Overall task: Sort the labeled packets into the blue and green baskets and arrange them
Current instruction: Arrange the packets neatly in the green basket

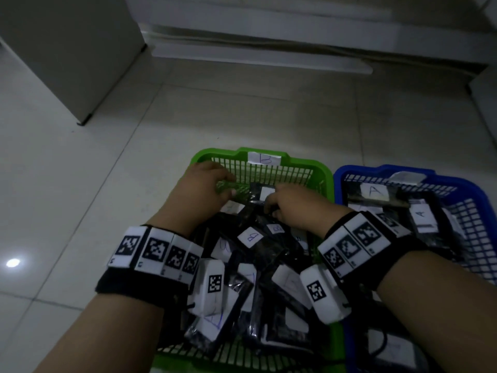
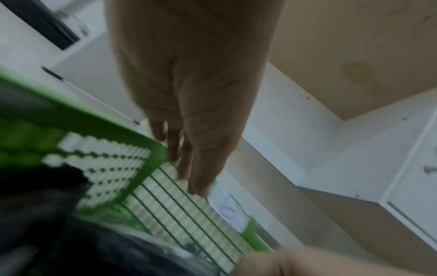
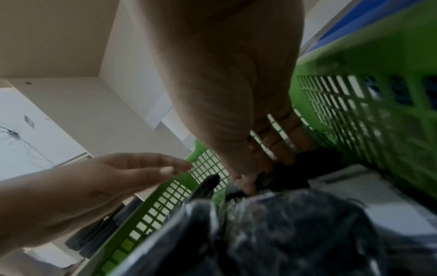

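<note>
Head view shows both hands inside the green basket [image 1: 321,172], which is tagged B and heaped with black packets [image 1: 265,254] bearing B labels. The blue basket [image 1: 481,200] stands touching it on the floor, holding packets marked A [image 1: 421,214].

Sorting looks largely done; arranging the B pile seems to be the step in hand.

The right hand [image 1: 293,208] has its fingers curled down onto a black packet near the far wall, and the right wrist view confirms fingertips [image 3: 246,184] pinching it.

The left hand [image 1: 200,185] looks loosely curled from above, yet both wrist views show its fingers [image 2: 201,179] straight and holding nothing.

Next, I judge, the pinched packet needs laying flat against the far wall, the left hand steadying its neighbours.
</note>
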{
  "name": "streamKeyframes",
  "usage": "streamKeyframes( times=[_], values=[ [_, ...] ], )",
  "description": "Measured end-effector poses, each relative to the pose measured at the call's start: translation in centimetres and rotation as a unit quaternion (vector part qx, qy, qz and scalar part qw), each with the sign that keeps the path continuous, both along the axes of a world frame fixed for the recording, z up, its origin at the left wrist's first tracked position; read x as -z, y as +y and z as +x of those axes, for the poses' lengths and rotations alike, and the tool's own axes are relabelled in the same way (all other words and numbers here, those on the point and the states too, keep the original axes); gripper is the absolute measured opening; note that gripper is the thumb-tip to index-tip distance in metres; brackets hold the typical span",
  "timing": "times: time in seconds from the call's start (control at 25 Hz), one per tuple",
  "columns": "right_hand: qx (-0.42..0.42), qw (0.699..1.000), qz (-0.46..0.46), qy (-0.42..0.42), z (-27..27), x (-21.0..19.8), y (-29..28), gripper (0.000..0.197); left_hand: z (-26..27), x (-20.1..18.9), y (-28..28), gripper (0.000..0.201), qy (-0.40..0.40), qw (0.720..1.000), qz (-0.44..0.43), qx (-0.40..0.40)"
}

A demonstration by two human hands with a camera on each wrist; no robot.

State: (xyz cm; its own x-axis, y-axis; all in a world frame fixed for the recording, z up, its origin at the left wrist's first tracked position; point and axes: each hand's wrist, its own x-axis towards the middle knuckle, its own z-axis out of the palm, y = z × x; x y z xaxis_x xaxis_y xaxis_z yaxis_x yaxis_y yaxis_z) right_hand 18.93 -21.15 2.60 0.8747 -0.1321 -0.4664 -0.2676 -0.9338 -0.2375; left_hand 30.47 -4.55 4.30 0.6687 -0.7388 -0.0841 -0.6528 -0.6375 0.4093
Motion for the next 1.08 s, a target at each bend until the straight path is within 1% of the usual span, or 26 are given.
streamKeyframes(
  times=[0.04,0.08,0.12,0.16,0.24,0.28,0.36,0.4,0.44,0.52,0.6,0.68,0.8,0.92,1.0,1.08],
  values=[
    [-0.001,1.000,-0.004,0.014,0.1,0.1,0.0,0.030,0.2,0.0,0.8,0.035,-0.039,0.999,-0.005,-0.003],
    [0.005,1.000,-0.005,0.014,0.2,0.1,0.1,0.032,0.2,0.2,1.5,0.036,-0.057,0.998,-0.004,-0.018],
    [0.016,1.000,0.000,0.005,0.3,-0.1,0.4,0.031,0.0,0.4,2.4,0.039,-0.051,0.998,-0.008,-0.042],
    [0.029,0.999,0.010,-0.010,0.6,-0.5,0.9,0.030,-0.2,0.4,3.3,0.044,-0.026,0.997,-0.019,-0.069],
    [0.072,0.995,0.057,-0.047,1.4,-1.3,1.8,0.031,-0.5,0.9,4.5,0.054,0.051,0.992,-0.048,-0.103],
    [0.090,0.991,0.083,-0.053,1.7,-1.6,2.4,0.037,-0.6,1.1,5.0,0.058,0.083,0.990,-0.046,-0.103],
    [0.093,0.989,0.109,-0.035,2.6,-1.8,3.6,0.049,-0.3,1.4,5.7,0.063,0.115,0.989,-0.035,-0.086],
    [0.088,0.990,0.111,-0.024,2.8,-1.6,4.1,0.049,-0.3,1.5,5.9,0.064,0.129,0.987,-0.039,-0.083],
    [0.094,0.988,0.117,-0.028,3.1,-1.5,4.4,0.045,-0.2,1.4,6.1,0.065,0.147,0.984,-0.051,-0.083],
    [0.154,0.973,0.152,-0.078,3.8,-1.5,4.5,0.034,-0.1,1.2,6.5,0.066,0.193,0.974,-0.082,-0.087],
    [0.217,0.955,0.143,-0.141,4.8,-1.5,3.9,0.033,0.0,1.1,6.7,0.065,0.224,0.965,-0.102,-0.089],
    [0.245,0.947,0.115,-0.174,5.4,-0.9,3.4,0.039,0.3,0.9,6.6,0.061,0.225,0.966,-0.098,-0.082],
    [0.233,0.954,0.109,-0.152,5.3,0.5,3.2,0.049,0.6,0.7,6.8,0.056,0.209,0.972,-0.086,-0.064],
    [0.272,0.937,0.120,-0.185,4.6,1.0,3.0,0.042,0.9,0.4,7.2,0.053,0.197,0.975,-0.090,-0.041],
    [0.250,0.951,0.090,-0.161,4.1,1.0,3.4,0.043,1.0,0.0,7.5,0.052,0.177,0.981,-0.073,-0.021],
    [0.211,0.969,0.063,-0.111,3.8,0.8,3.8,0.047,0.9,-0.9,7.4,0.049,0.125,0.991,-0.046,-0.003]
  ],
)
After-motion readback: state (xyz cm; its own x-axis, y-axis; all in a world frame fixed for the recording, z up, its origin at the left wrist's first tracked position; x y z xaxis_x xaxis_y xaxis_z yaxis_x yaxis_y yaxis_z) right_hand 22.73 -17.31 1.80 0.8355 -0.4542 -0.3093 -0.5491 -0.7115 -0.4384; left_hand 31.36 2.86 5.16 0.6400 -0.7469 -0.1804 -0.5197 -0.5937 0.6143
